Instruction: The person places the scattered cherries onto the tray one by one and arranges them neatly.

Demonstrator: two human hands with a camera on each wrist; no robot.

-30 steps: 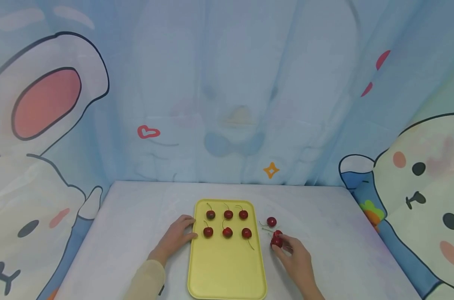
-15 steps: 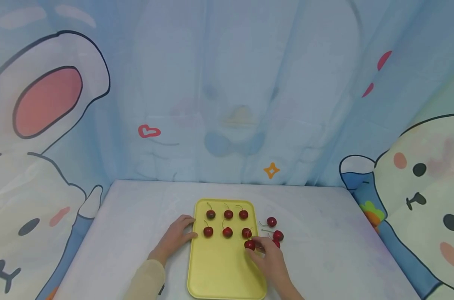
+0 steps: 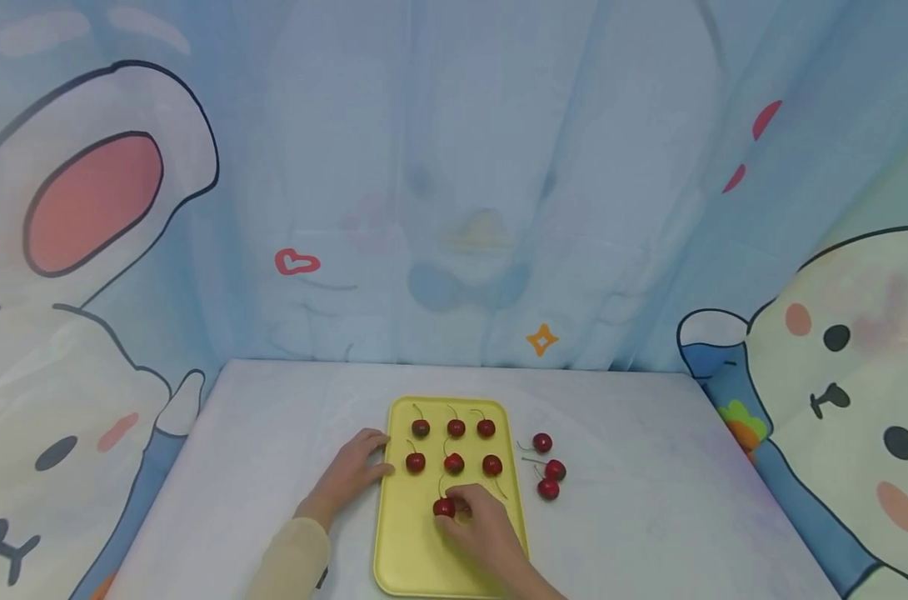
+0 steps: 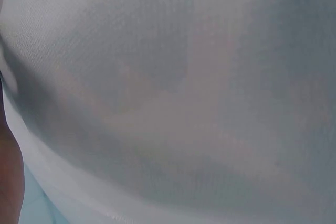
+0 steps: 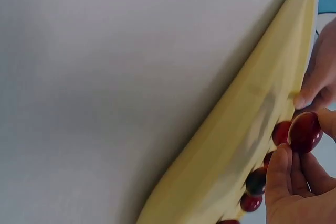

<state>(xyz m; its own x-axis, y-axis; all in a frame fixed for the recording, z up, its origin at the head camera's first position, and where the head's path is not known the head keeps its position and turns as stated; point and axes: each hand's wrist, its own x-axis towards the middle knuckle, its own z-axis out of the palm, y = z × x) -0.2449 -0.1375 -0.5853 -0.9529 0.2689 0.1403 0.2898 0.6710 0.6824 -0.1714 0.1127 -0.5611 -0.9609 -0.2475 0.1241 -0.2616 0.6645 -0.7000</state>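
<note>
1. Leftward since 0.5 s ago, our right hand (image 3: pixel 484 523) has carried the held cherry (image 3: pixel 443 508) from beside the right rim of the yellow tray (image 3: pixel 409 550) to over its middle, just nearer us than the 2nd row.
2. We pinch that cherry between thumb and curled fingers, its stem pointing away from us; we cannot tell whether it touches the tray.
3. Our left hand (image 3: pixel 358 463) rests at the tray's left rim, fingers relaxed and fairly straight, with fingertips and thumb touching the edge.
4. On the tray we see 6 placed cherries (image 3: pixel 454 464) in 2 rows of 3.
5. Just outside the right rim, 3 loose cherries (image 3: pixel 555 471) lie on the bench (image 3: pixel 649 475), the nearest 2 close together.
6. For moving, we have yellow surface from the held cherry to the near and left rims; our right forearm crosses the right rim near the near corner. Bench runs right of the loose cherries and behind the tray to the blue curtain (image 3: pixel 484 125).
7. Our right wrist view shows what the head view hides: fingertips and thumb on opposite sides of the cherry, and the tray's raised wall.
8. Only the head view shows the loose cherries; our left wrist view gives mostly blurred pale cloth (image 4: pixel 157 103).
</note>
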